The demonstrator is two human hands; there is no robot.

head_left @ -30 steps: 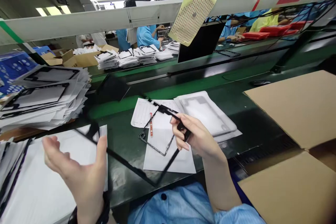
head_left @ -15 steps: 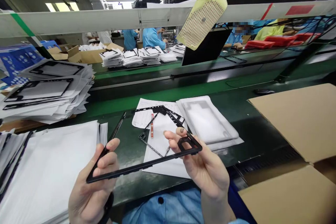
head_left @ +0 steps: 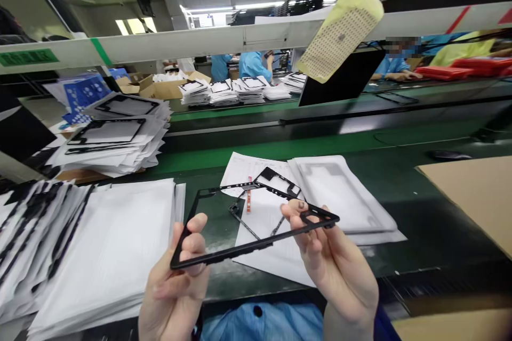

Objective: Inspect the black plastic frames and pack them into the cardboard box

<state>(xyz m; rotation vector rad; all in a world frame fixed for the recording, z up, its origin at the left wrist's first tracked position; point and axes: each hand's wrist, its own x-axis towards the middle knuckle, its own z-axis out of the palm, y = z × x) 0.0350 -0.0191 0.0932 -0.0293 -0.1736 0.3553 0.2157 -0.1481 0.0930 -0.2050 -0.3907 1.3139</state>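
Observation:
A thin black rectangular frame (head_left: 256,245) is held in the air between my two hands, tilted, with its near long edge towards me. My left hand (head_left: 178,285) grips its left end, fingers wrapped round the edge. My right hand (head_left: 334,266) pinches the right end near a corner with a small window. Beneath it, another black frame (head_left: 245,225) lies on white paper sheets (head_left: 264,261), partly hidden by the held one. A narrow red strip (head_left: 248,202) rests on the sheets. Right of them is a translucent white sleeve (head_left: 334,192) with a frame-like outline inside.
Stacked white sleeves (head_left: 116,245) stand at my left, with another pile (head_left: 116,152) holding black frames behind. An open cardboard box (head_left: 472,192) is at the right. A yellow dotted sheet (head_left: 342,26) hangs from the rail (head_left: 168,45). Co-workers in blue sit across the green bench.
The view has turned left, so the bench things sit further right in the picture. The held frame has tipped flatter, showing more of its far edge. Both hands keep their hold.

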